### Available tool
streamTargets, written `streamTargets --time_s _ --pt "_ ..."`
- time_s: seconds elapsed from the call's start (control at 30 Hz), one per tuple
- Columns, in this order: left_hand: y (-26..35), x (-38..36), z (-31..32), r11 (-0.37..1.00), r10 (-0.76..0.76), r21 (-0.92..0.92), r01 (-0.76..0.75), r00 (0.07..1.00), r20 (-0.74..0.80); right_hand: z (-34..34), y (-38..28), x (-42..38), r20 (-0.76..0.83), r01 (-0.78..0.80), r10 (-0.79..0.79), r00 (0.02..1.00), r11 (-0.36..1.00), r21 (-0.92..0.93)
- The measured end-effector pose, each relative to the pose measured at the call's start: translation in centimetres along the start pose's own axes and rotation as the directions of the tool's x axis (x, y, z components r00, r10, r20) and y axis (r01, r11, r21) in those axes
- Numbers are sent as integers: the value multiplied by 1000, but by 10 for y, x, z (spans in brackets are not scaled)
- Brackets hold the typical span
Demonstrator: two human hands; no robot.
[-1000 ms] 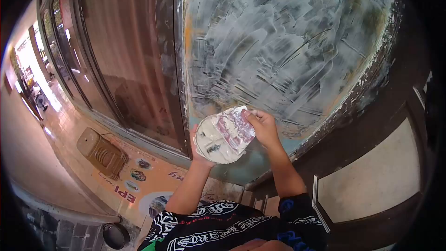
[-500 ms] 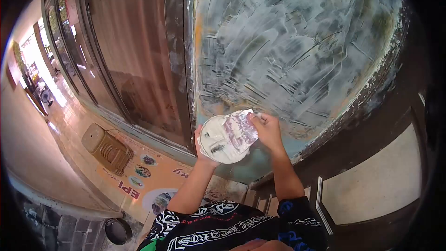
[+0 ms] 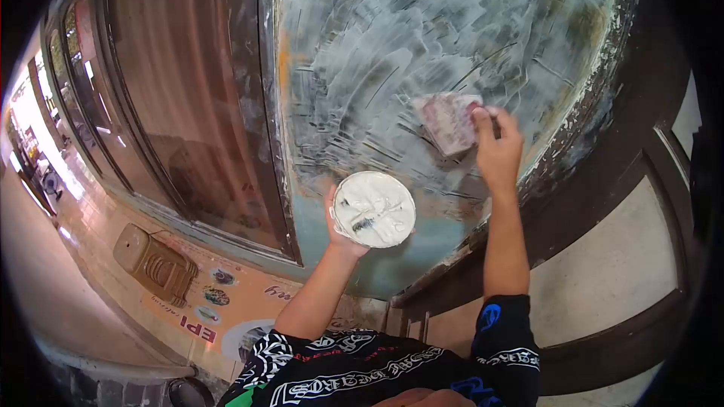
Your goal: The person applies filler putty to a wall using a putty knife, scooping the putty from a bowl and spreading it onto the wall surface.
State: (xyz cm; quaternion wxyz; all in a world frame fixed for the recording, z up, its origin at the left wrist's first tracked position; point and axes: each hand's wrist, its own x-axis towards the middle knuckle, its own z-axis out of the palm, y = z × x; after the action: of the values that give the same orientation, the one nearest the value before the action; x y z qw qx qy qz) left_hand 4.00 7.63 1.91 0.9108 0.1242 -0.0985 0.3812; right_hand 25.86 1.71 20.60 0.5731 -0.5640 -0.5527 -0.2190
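Observation:
My left hand (image 3: 343, 232) is wrapped round the side and underside of a round tub of white putty (image 3: 386, 207), its open top facing me. Grey-dark streaks mark the putty's surface. In my right hand (image 3: 499, 149) a flat, putty-smeared spreader (image 3: 448, 122) is pinched between thumb and fingers. The spreader is slightly blurred and overlaps the wall panel (image 3: 422, 45), which carries uneven grey-white strokes of putty over a bluish green surface. My right arm reaches up and to the right, while the tub stays low in front of the wall.
Left of the panel stands a dark-framed window (image 3: 173, 90) with a brownish curtain behind it. A brown plastic stool (image 3: 154, 264) is on the floor beside a printed orange banner (image 3: 226, 301). Dark wooden framing with pale panels (image 3: 611, 249) runs along the right.
My right hand has lifted the spreader off the tub and moved it up and right to the wall panel. The tub remains in my left hand, and the view has shifted slightly right.

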Motion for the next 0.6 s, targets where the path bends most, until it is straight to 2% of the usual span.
streamTargets --time_s 0.07,0.13,0.17,0.23,0.27,0.3,0.37,0.43,0.5,0.57,0.6 --pt "-3 -3 2 999 -30 -32 31 999 45 -8 11 28 -44 52 -55 997 996 -67" --pt "-4 -3 3 996 -75 -50 80 993 96 -14 20 49 -30 204 -229 973 912 -357" --pt "-5 -3 0 995 -80 -50 85 992 97 -18 23 50 -33 201 -228 973 911 -361" --pt "-4 1 -7 1000 -2 22 3 999 -39 -23 30 53 -102 10 -33 994 977 -214" --pt "-3 1 -9 1000 7 -9 -7 998 -60 -20 48 48 -106 -7 -18 994 973 -230" --pt "-1 2 -4 1000 9 -9 -9 999 -51 -18 31 37 -65 8 -24 998 971 -238" --pt "1 -4 9 997 -49 -48 54 994 97 -10 29 30 -8 204 -220 975 918 -341" --pt "3 1 -4 997 -57 -43 62 992 110 -13 29 47 -42 183 -208 977 927 -328" --pt "5 4 -8 999 45 35 -42 993 -106 -24 28 60 -77 169 -204 976 932 -319" --pt "7 -1 -4 996 87 40 -82 989 -120 -32 29 68 -163 102 -133 978 978 -184" --pt "7 -4 1 997 72 33 -70 993 -89 -30 25 62 -157 96 -111 981 991 -98"
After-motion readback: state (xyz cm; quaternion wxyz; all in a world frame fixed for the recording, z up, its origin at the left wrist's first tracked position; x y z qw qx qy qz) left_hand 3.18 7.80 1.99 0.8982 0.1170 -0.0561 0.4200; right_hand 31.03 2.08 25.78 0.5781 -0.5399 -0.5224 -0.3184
